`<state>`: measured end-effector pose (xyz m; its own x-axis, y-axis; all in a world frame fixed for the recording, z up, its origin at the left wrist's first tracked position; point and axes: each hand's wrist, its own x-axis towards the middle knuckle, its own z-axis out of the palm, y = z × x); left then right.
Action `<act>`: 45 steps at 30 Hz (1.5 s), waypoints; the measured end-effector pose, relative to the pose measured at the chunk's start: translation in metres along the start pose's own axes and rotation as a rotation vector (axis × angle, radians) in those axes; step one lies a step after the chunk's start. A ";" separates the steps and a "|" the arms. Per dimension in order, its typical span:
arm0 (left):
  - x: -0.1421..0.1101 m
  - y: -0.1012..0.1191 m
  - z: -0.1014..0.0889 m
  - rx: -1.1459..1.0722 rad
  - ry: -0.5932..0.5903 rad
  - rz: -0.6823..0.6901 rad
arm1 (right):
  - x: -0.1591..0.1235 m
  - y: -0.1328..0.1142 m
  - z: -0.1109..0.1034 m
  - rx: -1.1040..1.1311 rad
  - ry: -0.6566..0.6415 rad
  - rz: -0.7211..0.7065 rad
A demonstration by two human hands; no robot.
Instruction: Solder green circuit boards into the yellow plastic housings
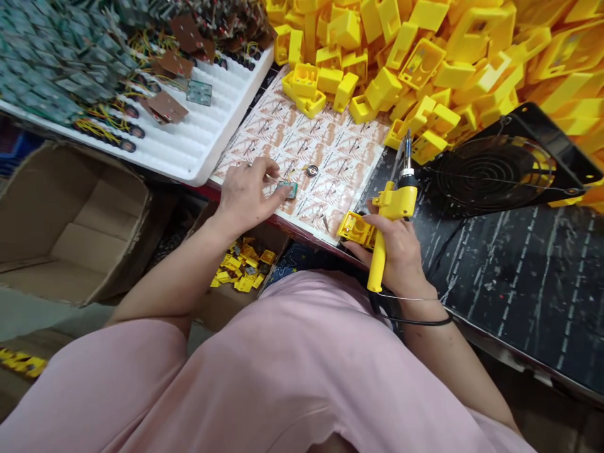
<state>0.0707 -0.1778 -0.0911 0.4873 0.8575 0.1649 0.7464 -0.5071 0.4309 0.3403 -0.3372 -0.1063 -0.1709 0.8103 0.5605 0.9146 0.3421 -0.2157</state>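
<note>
My left hand is closed at the table's front edge, its thumb pressed on a small green circuit board. Thin yellow wires run from the board to a small round black speaker lying just beyond it. My right hand grips a yellow soldering gun, its metal tip pointing up and away from me. Those same fingers also hold a small open yellow plastic case at the table edge; part of it is hidden behind the gun.
A white foam tray at left bears piled circuit boards with wired speakers. Yellow cases are heaped at the back. A black fan stands at right. Below the table are a cardboard box and yellow parts.
</note>
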 end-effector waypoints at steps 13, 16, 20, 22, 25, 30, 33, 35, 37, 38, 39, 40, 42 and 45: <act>-0.015 0.005 0.022 -0.108 0.125 0.073 | 0.001 -0.002 0.002 0.071 0.026 0.002; -0.015 0.002 0.024 -0.139 0.148 0.108 | 0.001 -0.003 0.004 0.091 0.030 0.011; -0.011 -0.005 0.026 -0.304 0.164 0.199 | 0.000 -0.002 0.002 0.149 0.047 0.038; -0.006 -0.006 0.024 -0.435 0.088 0.237 | 0.000 -0.002 0.000 0.177 0.046 0.041; 0.003 -0.003 0.015 -0.408 -0.049 0.201 | 0.000 -0.001 -0.001 0.185 0.033 0.032; 0.010 0.004 -0.002 -0.149 -0.092 0.034 | -0.001 0.000 0.001 0.178 0.041 0.047; 0.008 0.007 -0.004 0.008 -0.041 -0.053 | -0.001 0.000 0.002 0.185 0.040 0.036; 0.006 0.012 -0.001 0.059 -0.023 -0.098 | 0.000 0.000 0.003 0.174 0.045 0.027; 0.005 0.019 0.006 0.057 -0.010 -0.109 | 0.001 -0.001 0.003 0.162 0.052 0.023; 0.004 0.023 0.011 0.036 0.003 -0.104 | 0.001 -0.001 0.003 0.158 0.059 0.023; 0.004 0.026 0.015 -0.006 0.019 -0.097 | 0.000 -0.001 0.003 0.153 0.066 0.027; 0.004 0.029 0.019 -0.074 0.033 -0.094 | -0.001 -0.001 0.003 0.144 0.071 0.031; 0.003 0.030 0.024 -0.254 0.071 -0.107 | -0.003 -0.001 0.002 0.126 0.070 0.035; 0.009 0.024 0.017 -0.493 0.154 -0.116 | -0.005 -0.001 0.002 0.117 0.047 0.048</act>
<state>0.1014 -0.1836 -0.0946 0.3145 0.9272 0.2036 0.4721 -0.3389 0.8138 0.3401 -0.3406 -0.1105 -0.1078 0.8051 0.5833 0.8719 0.3585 -0.3337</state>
